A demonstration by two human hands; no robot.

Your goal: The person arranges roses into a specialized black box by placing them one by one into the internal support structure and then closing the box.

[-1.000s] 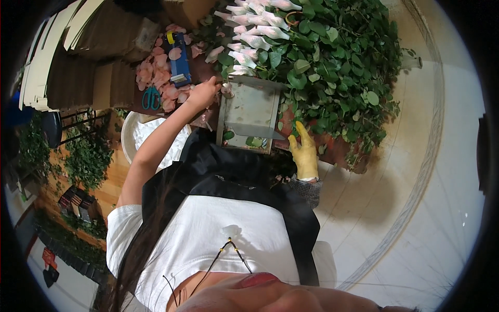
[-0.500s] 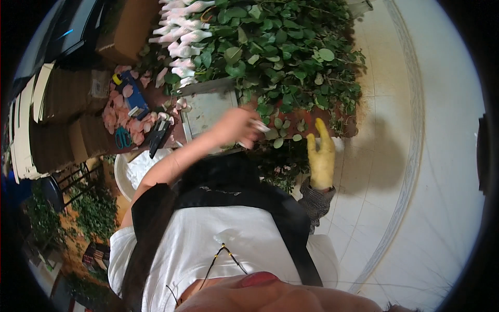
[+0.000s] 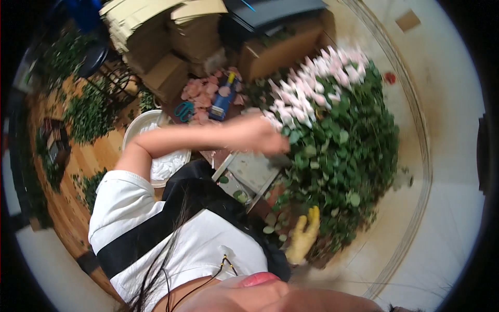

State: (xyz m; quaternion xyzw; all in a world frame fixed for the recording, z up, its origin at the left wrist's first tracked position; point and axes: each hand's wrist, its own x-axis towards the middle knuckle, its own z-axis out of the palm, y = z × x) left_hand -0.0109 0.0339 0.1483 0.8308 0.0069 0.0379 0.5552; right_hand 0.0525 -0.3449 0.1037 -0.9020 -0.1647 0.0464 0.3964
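Observation:
My left hand (image 3: 262,136) is smeared by motion over the top of a metal tray (image 3: 252,169), beside the pink-white flower heads (image 3: 306,96) in mesh sleeves; its fingers are too blurred to read. Those heads top a big pile of leafy stems (image 3: 340,161). My right hand (image 3: 305,231), in a yellow glove, has fingers stretched apart at the lower leaves, nothing visible in them. Pink petals (image 3: 200,91) lie around a blue tool (image 3: 221,104) and teal scissors (image 3: 183,111) on the table.
A white tub (image 3: 166,169) of white pieces stands at my left. Stacked cardboard (image 3: 163,78), an open box (image 3: 280,54) and a dark lid-like slab (image 3: 278,15) sit at the back. Leaf heaps (image 3: 91,117) lie on the wooden floor beside a black stool (image 3: 91,65).
My view has turned, shifting the scene. My left hand has swung rightward from the tray's left edge toward the wrapped flower heads. My gloved right hand stays open near the leaves.

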